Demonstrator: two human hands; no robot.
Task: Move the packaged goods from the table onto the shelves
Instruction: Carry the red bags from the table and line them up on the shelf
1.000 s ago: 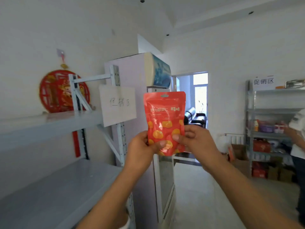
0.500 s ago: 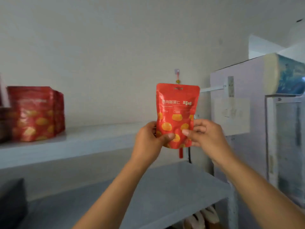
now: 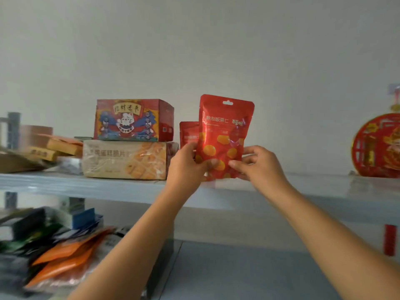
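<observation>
Upright presentation of a red pouch (image 3: 225,135) at the front of the upper shelf (image 3: 313,191). Your left hand (image 3: 186,167) grips the pouch's lower left corner, thumb across the printed face and fingers curled behind. Your right hand (image 3: 259,165) pinches the lower right corner between the thumb and curled fingers. Taking both bottom corners leaves the top and its hang hole free. It also holds the soft pouch flat and vertical with the label towards you, which is probably how it is meant to stand on display.

The pouch's bottom edge sits about level with the shelf surface. Whether it touches the shelf cannot be told, because your hands hide that edge. A second red pouch (image 3: 188,133) with the same print stands just behind it to the left, partly hidden, so the held one appears bound for the same row, like with like.

Further left, a red box (image 3: 134,120) rests on a beige packet (image 3: 125,159), the broad flat item serving as the base of the stack. A round red ornament (image 3: 376,146) shows at the far right, well apart from the pouch. Orange packets (image 3: 62,256) lie flat on the lower shelf (image 3: 238,273).

Likely step in hand: set the pouch down and let go, checking that it stands unaided.
</observation>
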